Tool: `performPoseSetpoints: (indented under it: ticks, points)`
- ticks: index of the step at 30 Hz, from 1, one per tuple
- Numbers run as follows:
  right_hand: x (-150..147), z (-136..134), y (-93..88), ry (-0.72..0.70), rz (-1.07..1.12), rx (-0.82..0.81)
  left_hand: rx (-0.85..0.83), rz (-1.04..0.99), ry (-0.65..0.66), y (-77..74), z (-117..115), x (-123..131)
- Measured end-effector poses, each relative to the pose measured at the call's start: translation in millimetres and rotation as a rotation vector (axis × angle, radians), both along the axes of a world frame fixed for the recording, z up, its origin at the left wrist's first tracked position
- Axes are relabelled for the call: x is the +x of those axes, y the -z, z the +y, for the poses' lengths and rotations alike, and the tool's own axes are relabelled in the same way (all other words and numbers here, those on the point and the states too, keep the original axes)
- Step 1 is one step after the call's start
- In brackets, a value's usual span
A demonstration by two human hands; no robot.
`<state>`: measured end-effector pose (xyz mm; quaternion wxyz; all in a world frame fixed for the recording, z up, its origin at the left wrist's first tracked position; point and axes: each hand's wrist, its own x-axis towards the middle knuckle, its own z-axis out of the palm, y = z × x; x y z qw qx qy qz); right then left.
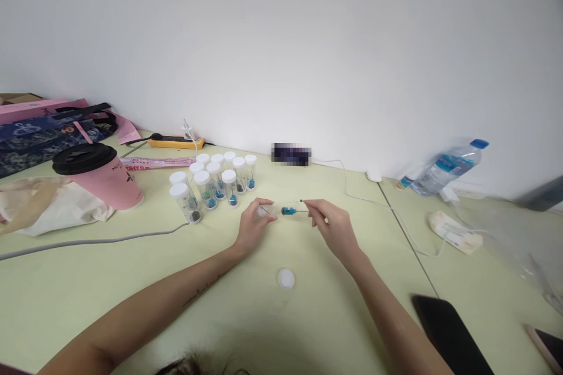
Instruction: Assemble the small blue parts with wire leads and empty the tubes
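My left hand [254, 227] is curled around a clear plastic tube [266, 211], which is faint against the tabletop and partly covered by my fingers. Just right of the tube is a small blue piece [289, 211] on a thin dark rod [302, 211]. My right hand [332, 224] pinches the rod's right end between thumb and fingers; a tiny dark tip shows by the fingertips. Whether the blue piece lies inside the tube's mouth or outside it I cannot tell. A round white cap [286, 279] lies on the table between my forearms.
Several white-capped clear tubes [233, 190] with blue or dark contents stand at left. Beyond are a pink cup [108, 179], a yellow power strip [176, 142] and a phone [291, 154] against the wall. A water bottle [448, 167], cables and a black phone [451, 334] lie right.
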<state>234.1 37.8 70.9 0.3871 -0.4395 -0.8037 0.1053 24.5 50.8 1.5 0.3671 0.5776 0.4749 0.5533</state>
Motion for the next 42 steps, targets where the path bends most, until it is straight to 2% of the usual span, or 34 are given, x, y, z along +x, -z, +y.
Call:
performPoseSetpoints:
  ticks: [6, 12, 19, 28, 35, 37, 40, 42]
  points:
    - [-6, -1, 3.8, -0.062, -0.062, -0.066, 0.004, -0.002, -0.009, 2.1, 0, -1]
    - [-5, -1, 0.0, -0.093, -0.247, -0.101, 0.091, 0.002, 0.005, 5.8, 1, -1]
    - [-4, -5, -7.5, -0.11, -0.409, -0.198, 0.069, -0.035, 0.019, 8.1, 2, -2]
    - [-10, -9, -9.7, -0.152, -0.399, -0.4, 0.05, -0.078, 0.127, 2.3, 0, -1]
    - [-11, -11, -11.2, -0.175, -0.362, -0.42, 0.033, -0.063, 0.213, 0.4, -2, 1]
    - [-12, -13, -15.7, -0.148, -0.299, -0.382, 0.025, -0.083, 0.202, 0.9, -1, 1]
    - [-16, -18, -26.7, -0.021, -0.189, -0.306, -0.019, -0.156, 0.155, 2.7, 3, 0]
    - [-20, -24, -33.2, 0.054, -0.196, -0.301, -0.062, -0.204, 0.13, 3.8, 5, 0]
